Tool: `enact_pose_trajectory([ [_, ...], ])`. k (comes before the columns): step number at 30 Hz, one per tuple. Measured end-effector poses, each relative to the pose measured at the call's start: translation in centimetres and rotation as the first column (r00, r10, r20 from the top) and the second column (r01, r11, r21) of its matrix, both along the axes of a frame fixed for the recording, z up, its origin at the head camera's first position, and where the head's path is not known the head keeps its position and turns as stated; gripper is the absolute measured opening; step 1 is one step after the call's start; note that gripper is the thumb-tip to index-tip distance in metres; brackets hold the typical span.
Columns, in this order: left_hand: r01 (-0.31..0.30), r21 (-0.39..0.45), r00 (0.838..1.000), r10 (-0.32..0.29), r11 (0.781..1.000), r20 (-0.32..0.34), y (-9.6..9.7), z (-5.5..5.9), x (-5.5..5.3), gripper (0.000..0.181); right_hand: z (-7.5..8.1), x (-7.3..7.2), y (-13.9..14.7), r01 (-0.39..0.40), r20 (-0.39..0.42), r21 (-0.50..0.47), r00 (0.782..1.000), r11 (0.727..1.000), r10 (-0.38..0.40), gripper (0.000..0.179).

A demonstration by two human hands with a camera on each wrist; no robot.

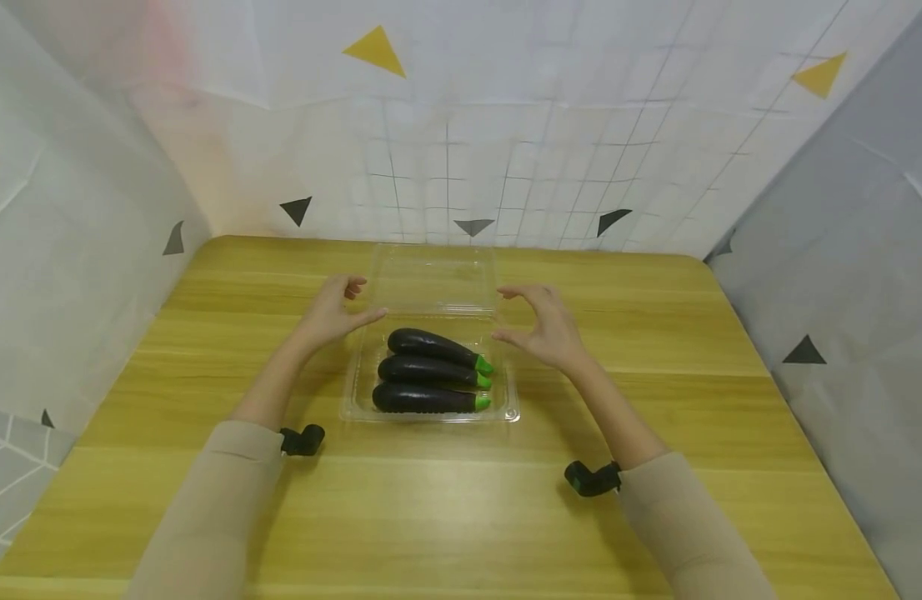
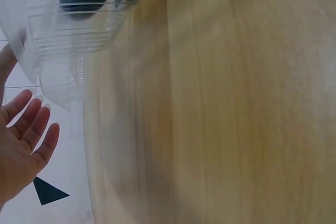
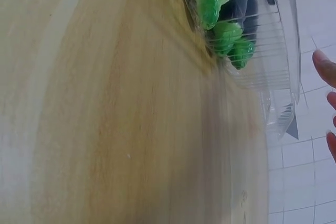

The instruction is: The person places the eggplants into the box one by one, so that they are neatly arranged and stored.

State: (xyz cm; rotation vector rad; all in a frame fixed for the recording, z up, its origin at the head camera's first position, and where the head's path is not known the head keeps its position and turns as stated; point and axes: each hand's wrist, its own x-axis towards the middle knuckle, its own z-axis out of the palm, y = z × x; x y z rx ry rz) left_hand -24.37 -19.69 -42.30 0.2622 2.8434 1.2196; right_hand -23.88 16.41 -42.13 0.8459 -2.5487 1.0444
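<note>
Three dark eggplants [image 1: 425, 368] with green stem ends lie side by side in the base of a clear plastic clamshell container [image 1: 506, 400]. Its transparent lid [image 1: 434, 279] is folded back toward the wall. My left hand [image 1: 333, 312] is by the container's left side near the hinge, thumb and fingers spread apart. Opposite it, my right hand [image 1: 543, 327] hovers by the right side in a wide C shape. Neither hand holds anything. In the right wrist view, the green stem ends [image 3: 227, 35] show through the clear wall, and fingertips [image 3: 325, 69] appear at the edge.
The container stands on a wooden table [image 1: 446, 517] toward its back edge. A white sheet [image 1: 461, 125] with grid lines and triangles hangs behind, and grey sheets flank both sides. A small black camera [image 1: 303, 440] is strapped on the left wrist, another [image 1: 592, 479] on the right.
</note>
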Motion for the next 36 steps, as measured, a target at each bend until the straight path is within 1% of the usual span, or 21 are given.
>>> enact_pose_trajectory([
  [5, -0.003, -0.008, 1.000, 0.003, 1.000, 0.010, -0.2, -0.4, -0.1, 0.081, -0.3, -0.5, 0.0, 0.032, 0.020, 0.019, 0.999, 0.999, -0.033, 0.065],
  [9, 0.000, -0.014, 1.000, 0.001, 1.000, 0.015, -0.4, -0.7, -0.3, 0.082, -0.6, -1.0, 0.0, 0.050, 0.016, 0.034, 0.999, 0.998, -0.051, 0.065],
  [13, -0.001, -0.018, 1.000, 0.002, 1.000, 0.017, -0.4, -0.9, -0.4, 0.084, -0.9, -1.3, 0.0, 0.056, 0.012, 0.035, 0.998, 0.998, -0.057, 0.065],
  [22, -0.023, -0.002, 0.999, 0.023, 1.000, 0.043, -0.6, -1.2, -0.8, 0.085, -1.4, -1.9, -0.1, 0.070, 0.040, 0.046, 0.997, 0.996, -0.072, 0.065],
  [27, -0.035, 0.023, 0.996, 0.033, 0.999, 0.088, -0.6, -1.3, -1.1, 0.086, -1.6, -2.3, -0.2, 0.070, 0.038, 0.052, 0.997, 0.996, -0.072, 0.066],
  [32, -0.038, 0.055, 0.991, 0.030, 0.998, 0.132, -0.5, -1.1, -1.4, 0.084, -1.7, -2.5, -0.2, 0.064, 0.038, 0.048, 0.997, 0.997, -0.066, 0.067],
  [36, -0.051, 0.106, 0.986, 0.033, 0.993, 0.165, -0.6, -1.2, -1.5, 0.082, -1.8, -2.6, -0.3, 0.064, 0.041, 0.044, 0.997, 0.997, -0.066, 0.067],
])
